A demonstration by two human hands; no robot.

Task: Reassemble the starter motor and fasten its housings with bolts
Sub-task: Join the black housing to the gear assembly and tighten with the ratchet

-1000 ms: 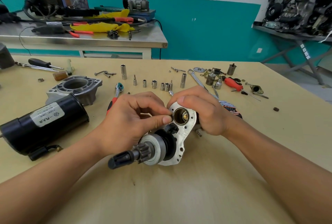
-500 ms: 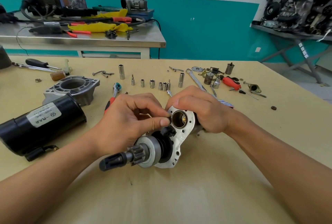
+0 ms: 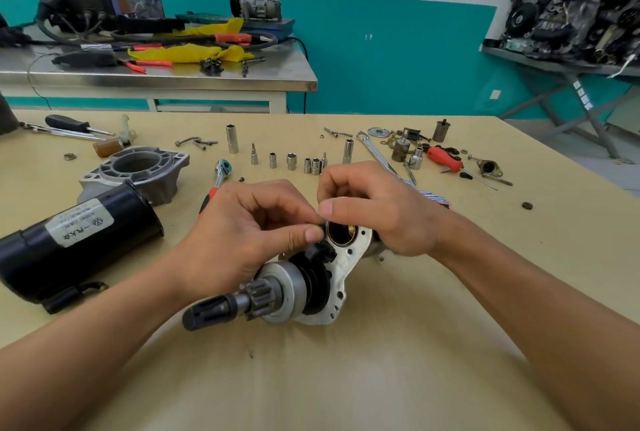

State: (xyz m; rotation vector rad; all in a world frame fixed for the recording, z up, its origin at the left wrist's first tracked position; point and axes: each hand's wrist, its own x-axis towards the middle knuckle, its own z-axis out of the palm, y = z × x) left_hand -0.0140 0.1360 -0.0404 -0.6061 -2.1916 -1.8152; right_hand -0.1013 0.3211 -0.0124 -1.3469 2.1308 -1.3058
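The starter drive assembly [image 3: 304, 285] lies on its side in the middle of the table [image 3: 381, 378], right between the two hands. Its flat cast mounting plate [image 3: 349, 261] stands on edge. It is dull silver, pierced by small holes and by one large round bore with a brassy lining. From the plate a black collar, a smooth steel drum, a toothed pinion [image 3: 259, 295] and a dark grooved shaft end [image 3: 207, 314] stick out toward the near left.

The left hand [image 3: 242, 240] comes in low from the near left, thumb and forefinger pinched at the bore's left rim. I cannot tell whether a small part sits between them. The right hand [image 3: 377, 212] reaches in from the right with its fingers curled over the plate's top edge. Its thumb tip is at the upper rim, almost touching the left fingertips.

Off to the left lies the glossy black cylindrical motor body [image 3: 76, 240], which has a white label. Just behind it is the grey cast nose housing [image 3: 138, 167]. Farther back stand a row of chrome sockets [image 3: 291, 160] and a ratchet [image 3: 221, 169].
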